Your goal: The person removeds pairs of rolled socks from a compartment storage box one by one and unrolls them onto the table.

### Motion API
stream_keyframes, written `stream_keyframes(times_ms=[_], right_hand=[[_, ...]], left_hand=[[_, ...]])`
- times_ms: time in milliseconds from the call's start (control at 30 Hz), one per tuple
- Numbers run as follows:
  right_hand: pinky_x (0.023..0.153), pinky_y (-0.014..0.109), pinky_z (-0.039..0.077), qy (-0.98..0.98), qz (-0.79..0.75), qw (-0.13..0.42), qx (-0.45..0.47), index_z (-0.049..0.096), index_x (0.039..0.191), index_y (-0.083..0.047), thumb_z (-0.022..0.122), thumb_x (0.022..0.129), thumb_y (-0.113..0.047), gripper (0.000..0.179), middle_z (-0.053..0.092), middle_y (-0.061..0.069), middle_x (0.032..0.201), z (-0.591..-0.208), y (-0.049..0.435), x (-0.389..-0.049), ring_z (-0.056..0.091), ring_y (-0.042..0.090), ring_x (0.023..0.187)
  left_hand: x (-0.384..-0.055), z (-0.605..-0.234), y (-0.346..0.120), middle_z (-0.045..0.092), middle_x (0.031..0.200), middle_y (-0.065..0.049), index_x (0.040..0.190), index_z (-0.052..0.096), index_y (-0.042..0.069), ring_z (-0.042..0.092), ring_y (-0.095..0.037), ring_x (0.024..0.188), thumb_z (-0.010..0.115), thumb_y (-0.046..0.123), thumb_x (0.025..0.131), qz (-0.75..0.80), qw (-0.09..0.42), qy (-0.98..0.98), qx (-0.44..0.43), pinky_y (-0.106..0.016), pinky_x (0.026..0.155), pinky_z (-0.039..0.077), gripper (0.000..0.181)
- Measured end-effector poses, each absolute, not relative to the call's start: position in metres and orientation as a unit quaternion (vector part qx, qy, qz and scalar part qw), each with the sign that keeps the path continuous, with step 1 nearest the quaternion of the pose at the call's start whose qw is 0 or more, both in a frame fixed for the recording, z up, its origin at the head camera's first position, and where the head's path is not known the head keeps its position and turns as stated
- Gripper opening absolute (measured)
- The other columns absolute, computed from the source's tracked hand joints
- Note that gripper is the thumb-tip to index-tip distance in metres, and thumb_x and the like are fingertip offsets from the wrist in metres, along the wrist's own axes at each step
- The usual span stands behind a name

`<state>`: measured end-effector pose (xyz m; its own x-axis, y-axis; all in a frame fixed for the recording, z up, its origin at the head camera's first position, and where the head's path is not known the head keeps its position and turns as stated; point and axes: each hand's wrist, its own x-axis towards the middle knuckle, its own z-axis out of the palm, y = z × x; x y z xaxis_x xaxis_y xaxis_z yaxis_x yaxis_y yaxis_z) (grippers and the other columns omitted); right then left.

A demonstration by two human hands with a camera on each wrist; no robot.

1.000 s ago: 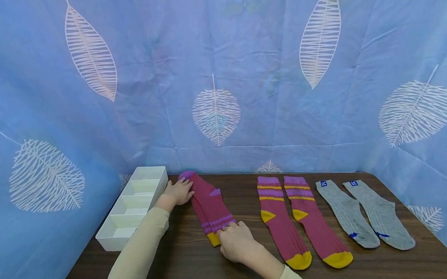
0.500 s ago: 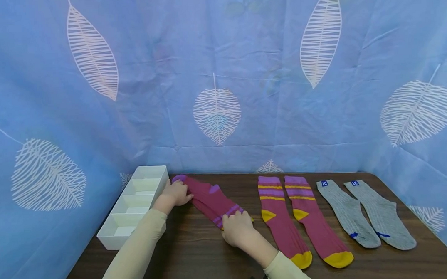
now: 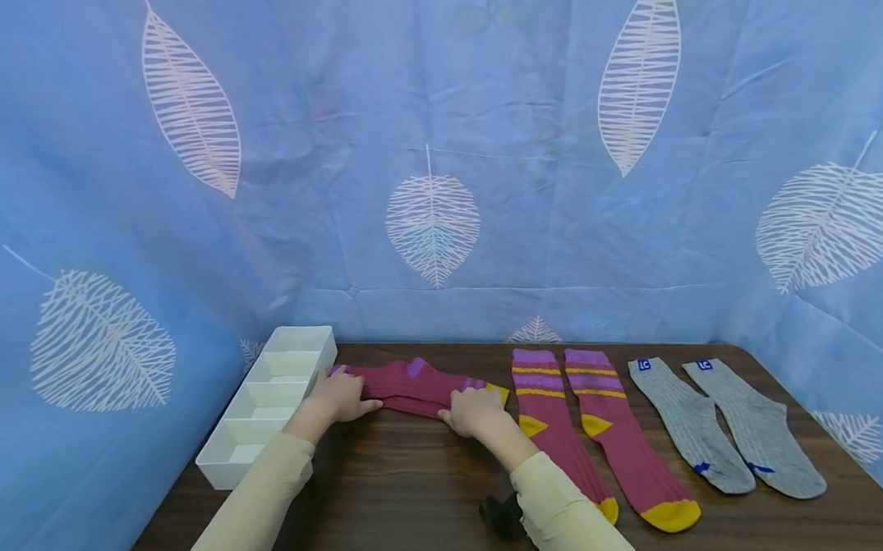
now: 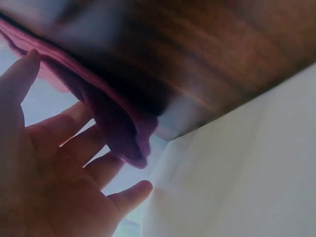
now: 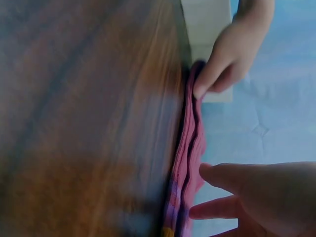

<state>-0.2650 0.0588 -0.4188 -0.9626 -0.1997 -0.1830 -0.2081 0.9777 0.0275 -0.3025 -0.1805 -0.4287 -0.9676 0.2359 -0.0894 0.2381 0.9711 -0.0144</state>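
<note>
A stacked pair of maroon socks (image 3: 405, 385) with purple heel, toe and stripes and a yellow cuff lies crosswise on the table, toe end left. My left hand (image 3: 337, 395) rests on the toe end beside the white box. In the left wrist view, its fingers (image 4: 81, 140) are spread and fairly straight, touching the purple toe, with the thumb at the near edge. Over the striped cuff end, my right hand (image 3: 475, 411) touches the socks with fingertips down. The right wrist view shows its thumb and fingers apart, beside the layered edges of the socks (image 5: 190, 143).
A white divided box (image 3: 215, 470) stands at the left. To the right lie two maroon socks with yellow toes (image 3: 560, 459), (image 3: 630, 456) and two grey socks (image 3: 688, 421), (image 3: 759, 426). A blue leaf-patterned cloth (image 3: 334, 190) hangs behind the brown table (image 3: 392, 508).
The stacked socks have swung from slanting to nearly crosswise, the cuff end moving away and right with my right hand. My left hand has shifted slightly left and nearer with the toe end.
</note>
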Motion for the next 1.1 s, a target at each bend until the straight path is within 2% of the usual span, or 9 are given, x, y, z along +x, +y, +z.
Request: stream_keyframes(times_ms=[167, 333, 467, 567, 633, 700, 767, 867, 1100], right_hand=[[0.084, 0.045, 0.051, 0.991, 0.016, 0.095, -0.095, 0.063, 0.127, -0.017, 0.047, 0.099, -0.051, 0.046, 0.069, 0.009, 0.106, -0.42, 0.06, -0.282, 0.066, 0.03, 0.097], [0.09, 0.048, 0.05, 0.991, 0.012, 0.097, -0.094, 0.059, 0.132, -0.018, 0.046, 0.099, -0.05, 0.048, 0.067, 0.011, 0.117, -0.424, 0.062, -0.295, 0.064, 0.034, 0.105], [0.091, 0.049, 0.05, 0.99, 0.012, 0.097, -0.099, 0.056, 0.136, -0.019, 0.045, 0.1, -0.05, 0.049, 0.066, 0.013, 0.123, -0.425, 0.065, -0.303, 0.062, 0.036, 0.109], [0.091, 0.05, 0.05, 0.99, 0.006, 0.091, -0.107, 0.054, 0.138, -0.018, 0.044, 0.1, -0.049, 0.05, 0.065, 0.015, 0.125, -0.426, 0.067, -0.308, 0.062, 0.037, 0.111], [0.09, 0.051, 0.05, 0.99, 0.002, 0.086, -0.113, 0.053, 0.139, -0.019, 0.044, 0.101, -0.049, 0.05, 0.064, 0.015, 0.126, -0.428, 0.068, -0.311, 0.062, 0.038, 0.11], [0.089, 0.051, 0.051, 0.99, -0.005, 0.081, -0.119, 0.052, 0.14, -0.019, 0.044, 0.1, -0.05, 0.051, 0.063, 0.015, 0.128, -0.43, 0.068, -0.315, 0.062, 0.038, 0.111], [0.09, 0.052, 0.051, 0.989, -0.007, 0.079, -0.125, 0.05, 0.142, -0.019, 0.044, 0.1, -0.052, 0.054, 0.062, 0.015, 0.131, -0.432, 0.069, -0.318, 0.061, 0.038, 0.113], [0.094, 0.054, 0.049, 0.988, -0.008, 0.081, -0.134, 0.048, 0.143, -0.02, 0.046, 0.097, -0.056, 0.059, 0.058, 0.016, 0.136, -0.435, 0.071, -0.322, 0.057, 0.037, 0.119], [0.101, 0.053, 0.046, 0.98, -0.007, 0.085, -0.179, 0.046, 0.144, -0.019, 0.054, 0.092, -0.057, 0.065, 0.052, 0.018, 0.142, -0.432, 0.077, -0.329, 0.049, 0.036, 0.131]], left_hand=[[-0.287, -0.426, -0.179, 0.072, 0.104, -0.015, 0.098, 0.069, 0.004, 0.06, -0.038, 0.115, 0.06, 0.06, 0.087, -0.02, 0.036, 0.992, 0.123, -0.068, 0.105, 0.031, 0.058], [-0.268, -0.424, -0.175, 0.071, 0.083, -0.01, 0.087, 0.067, 0.006, 0.067, -0.029, 0.09, 0.063, 0.06, 0.085, -0.009, 0.035, 0.992, 0.124, -0.063, 0.098, 0.04, 0.054], [-0.251, -0.421, -0.172, 0.067, 0.074, -0.006, 0.084, 0.066, 0.006, 0.061, -0.021, 0.072, 0.065, 0.059, 0.084, -0.005, 0.035, 0.991, 0.128, -0.054, 0.089, 0.047, 0.053], [-0.239, -0.419, -0.169, 0.062, 0.068, -0.004, 0.079, 0.064, 0.007, 0.052, -0.018, 0.065, 0.066, 0.058, 0.083, 0.002, 0.038, 0.991, 0.132, -0.046, 0.081, 0.048, 0.051], [-0.231, -0.418, -0.167, 0.06, 0.068, -0.004, 0.078, 0.064, 0.007, 0.052, -0.019, 0.066, 0.067, 0.058, 0.083, 0.008, 0.041, 0.99, 0.135, -0.043, 0.081, 0.049, 0.051], [-0.223, -0.418, -0.166, 0.066, 0.075, -0.006, 0.084, 0.067, 0.004, 0.06, -0.021, 0.073, 0.067, 0.057, 0.083, 0.013, 0.043, 0.989, 0.144, -0.044, 0.087, 0.049, 0.054], [-0.215, -0.419, -0.164, 0.072, 0.092, -0.011, 0.097, 0.071, 0.0, 0.067, -0.026, 0.09, 0.067, 0.058, 0.083, 0.017, 0.05, 0.987, 0.152, -0.047, 0.097, 0.048, 0.06], [-0.204, -0.419, -0.161, 0.071, 0.115, -0.016, 0.115, 0.069, 0.0, 0.066, -0.031, 0.11, 0.066, 0.061, 0.082, 0.022, 0.054, 0.984, 0.167, -0.051, 0.105, 0.043, 0.069], [-0.184, -0.418, -0.155, 0.067, 0.126, -0.016, 0.122, 0.068, 0.003, 0.064, -0.033, 0.116, 0.064, 0.064, 0.082, 0.031, 0.062, 0.977, 0.199, -0.05, 0.102, 0.046, 0.074]])
